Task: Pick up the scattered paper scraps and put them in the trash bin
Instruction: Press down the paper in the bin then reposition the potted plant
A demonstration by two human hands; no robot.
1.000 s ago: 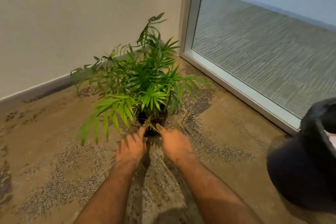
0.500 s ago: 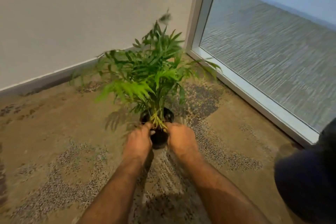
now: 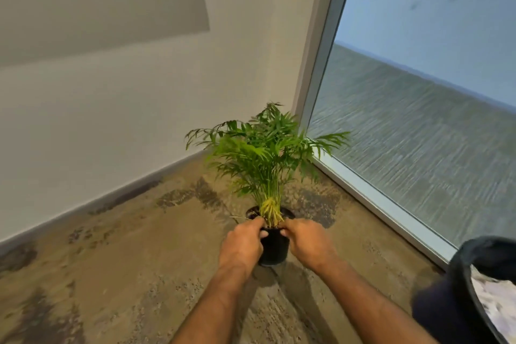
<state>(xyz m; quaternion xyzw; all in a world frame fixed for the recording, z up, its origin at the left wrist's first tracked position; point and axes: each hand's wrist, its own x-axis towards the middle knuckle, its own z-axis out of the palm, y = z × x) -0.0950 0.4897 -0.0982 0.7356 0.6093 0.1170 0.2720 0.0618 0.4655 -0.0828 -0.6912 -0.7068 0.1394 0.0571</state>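
both hands grip a small black pot (image 3: 275,246) at the rim: the left hand (image 3: 242,243) closed on its 9 o'clock side, the right hand (image 3: 308,243) on its 3 o'clock side. the green plant (image 3: 265,153) stands upright on the carpet (image 3: 125,274). the dark trash bin (image 3: 469,288), at 4 o'clock, holds white paper scraps (image 3: 495,299).

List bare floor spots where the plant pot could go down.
Free: carpet left of the pot, out to the wall; also the strip between pot and window frame. Crowded: bottom right, by the trash bin.
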